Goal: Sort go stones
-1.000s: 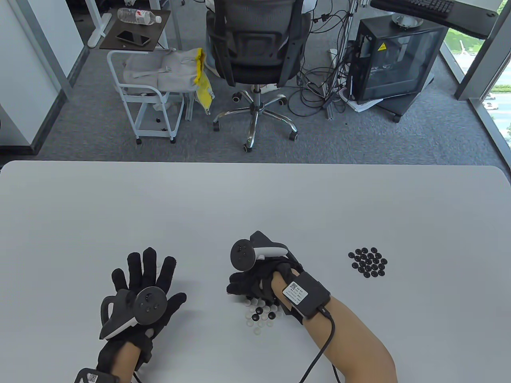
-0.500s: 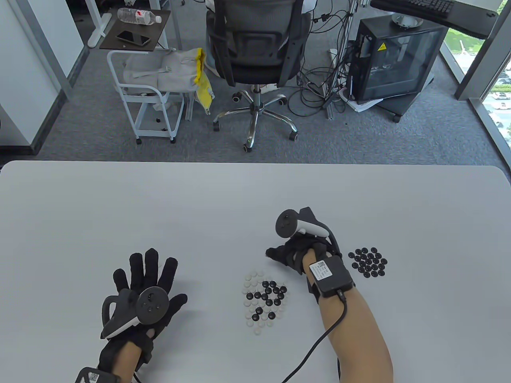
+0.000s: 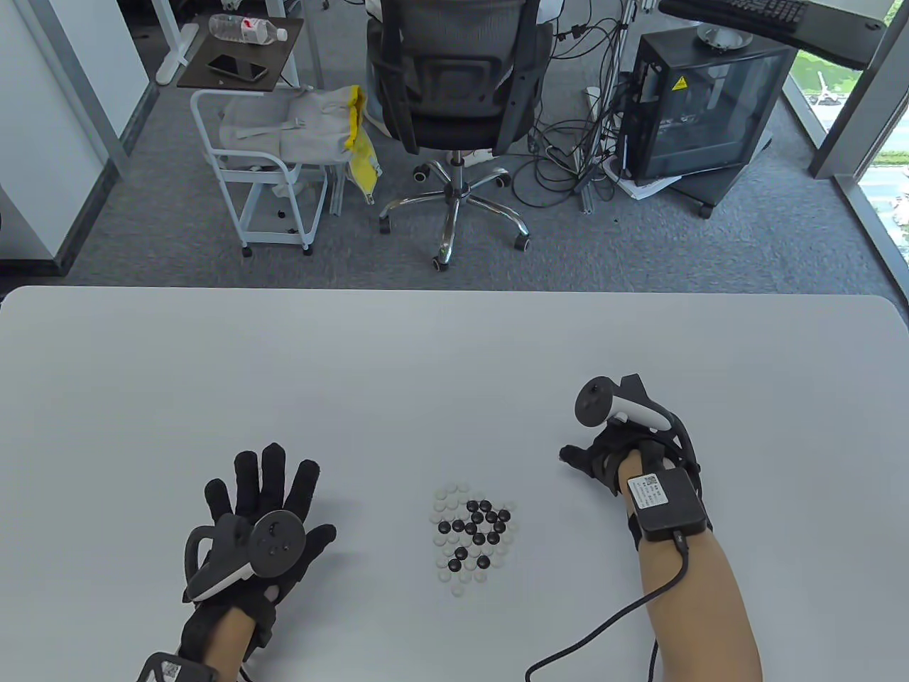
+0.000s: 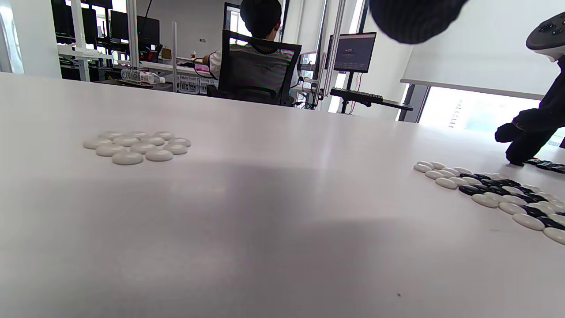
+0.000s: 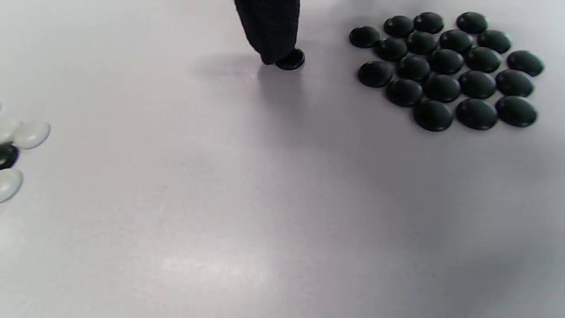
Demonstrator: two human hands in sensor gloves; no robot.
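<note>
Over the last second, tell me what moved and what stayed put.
The right hand left the mixed pile and travelled right; in the right wrist view a fingertip presses one black stone short of the black group. The left hand stayed flat; both piles kept their places.

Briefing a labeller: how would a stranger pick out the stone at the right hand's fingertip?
On the white table, find the tight all-black pile. Just left of it one black stone lies alone, at a fingertip of the right hand, touching no other stone.
</note>
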